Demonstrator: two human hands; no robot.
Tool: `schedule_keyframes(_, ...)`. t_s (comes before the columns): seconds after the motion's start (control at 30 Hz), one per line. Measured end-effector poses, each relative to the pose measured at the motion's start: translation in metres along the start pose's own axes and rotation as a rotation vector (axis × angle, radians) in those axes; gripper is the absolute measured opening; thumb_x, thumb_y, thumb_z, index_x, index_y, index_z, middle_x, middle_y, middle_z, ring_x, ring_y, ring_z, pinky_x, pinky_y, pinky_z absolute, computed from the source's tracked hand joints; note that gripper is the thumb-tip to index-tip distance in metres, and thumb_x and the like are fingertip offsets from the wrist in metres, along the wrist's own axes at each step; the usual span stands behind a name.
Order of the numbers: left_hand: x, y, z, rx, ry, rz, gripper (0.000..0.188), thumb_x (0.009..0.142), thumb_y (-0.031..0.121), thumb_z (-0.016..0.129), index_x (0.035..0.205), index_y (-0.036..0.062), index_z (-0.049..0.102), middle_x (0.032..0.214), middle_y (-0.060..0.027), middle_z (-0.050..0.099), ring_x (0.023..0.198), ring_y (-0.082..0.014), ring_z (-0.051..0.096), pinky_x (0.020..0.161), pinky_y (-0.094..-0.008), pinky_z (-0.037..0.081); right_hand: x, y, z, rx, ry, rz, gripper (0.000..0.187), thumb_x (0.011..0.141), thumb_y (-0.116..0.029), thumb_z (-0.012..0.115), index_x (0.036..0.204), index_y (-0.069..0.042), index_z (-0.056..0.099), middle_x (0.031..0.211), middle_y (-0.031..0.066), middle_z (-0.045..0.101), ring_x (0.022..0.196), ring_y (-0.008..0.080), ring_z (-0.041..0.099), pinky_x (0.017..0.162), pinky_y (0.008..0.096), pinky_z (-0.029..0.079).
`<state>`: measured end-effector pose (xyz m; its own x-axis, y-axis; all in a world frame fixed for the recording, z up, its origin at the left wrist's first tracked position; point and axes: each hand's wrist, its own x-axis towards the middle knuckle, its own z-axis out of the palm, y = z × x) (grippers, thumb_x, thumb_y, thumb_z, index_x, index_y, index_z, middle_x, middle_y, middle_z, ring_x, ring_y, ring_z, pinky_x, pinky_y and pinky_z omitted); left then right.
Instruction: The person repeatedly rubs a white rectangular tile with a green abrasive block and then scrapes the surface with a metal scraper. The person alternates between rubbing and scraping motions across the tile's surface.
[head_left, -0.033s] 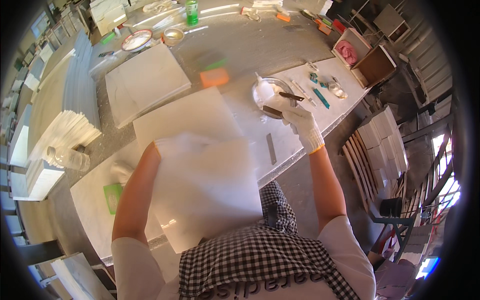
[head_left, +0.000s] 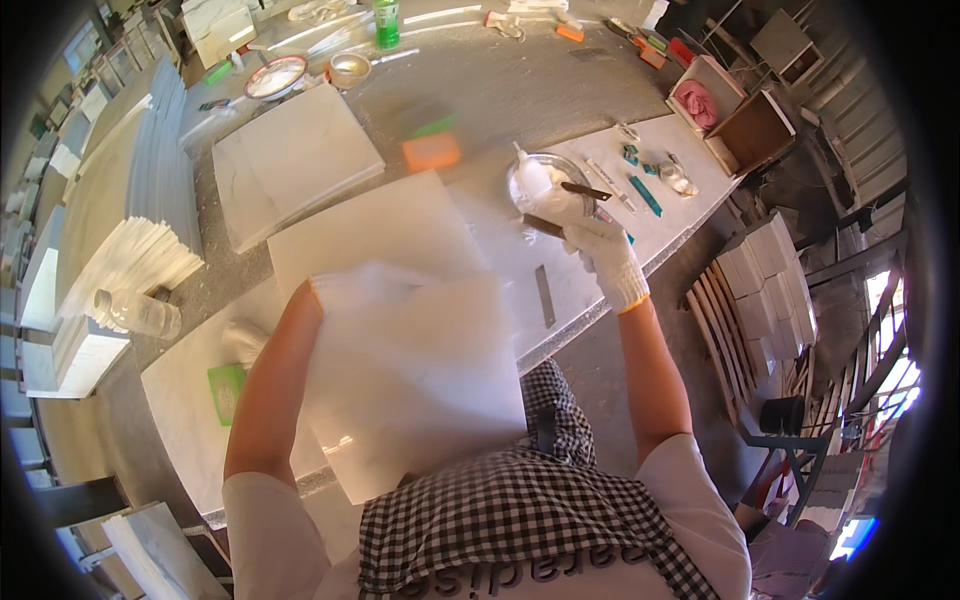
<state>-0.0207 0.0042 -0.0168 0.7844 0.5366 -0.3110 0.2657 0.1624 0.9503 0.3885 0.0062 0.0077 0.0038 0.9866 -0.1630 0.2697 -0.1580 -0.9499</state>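
Observation:
My left hand (head_left: 368,287), in a white knit glove, is at the far edge of a white marble-like slab (head_left: 420,390). The slab is close to my apron and partly blurred. That hand looks closed on the edge, though its fingers are smeared. My right hand (head_left: 605,262), gloved too, grips a scraper (head_left: 543,226) with a dark flat blade pointing left. Just beyond it stands a round metal bowl (head_left: 580,165) of white paste. A second dark-bladed scraper (head_left: 584,191) lies across the bowl, beside a white scoop-like piece (head_left: 533,180).
Another slab (head_left: 370,225) lies under the held one; a stack of slabs (head_left: 295,165) is farther left. A narrow metal strip (head_left: 544,296), a teal tool (head_left: 645,195), an orange block (head_left: 431,153) and a green block (head_left: 226,393) lie about. An open box (head_left: 745,130) stands far right.
My right hand with the scraper has shifted very slightly toward me. My left hand and the slab look the same.

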Motion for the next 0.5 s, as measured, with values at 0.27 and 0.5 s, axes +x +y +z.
schedule_keyframes(0.27,-0.004,0.017,0.006,0.056,0.049,-0.054,0.043,0.102,0.018,0.065,0.142,0.0034,0.061,0.143,-0.0079,0.064,0.129,-0.0183,0.059,0.11,-0.0331,0.046,-0.052,-0.021,0.07,0.069,-0.199,-0.079,0.024,0.099,-0.022,0.066,0.105,0.0,0.075,0.081,-0.0034,0.064,0.063,0.0033,0.047,0.057,0.0212,0.04)
schedule_keyframes(0.5,-0.004,0.018,0.006,0.116,0.062,-0.061,0.046,0.103,0.017,0.064,0.146,0.0032,0.058,0.144,-0.0063,0.062,0.13,-0.0168,0.057,0.111,-0.0308,0.045,-0.056,-0.027,0.098,0.063,-0.234,-0.104,0.022,0.097,-0.017,0.063,0.091,0.004,0.07,0.078,0.0016,0.062,0.077,0.0088,0.057,0.072,0.0267,0.048)
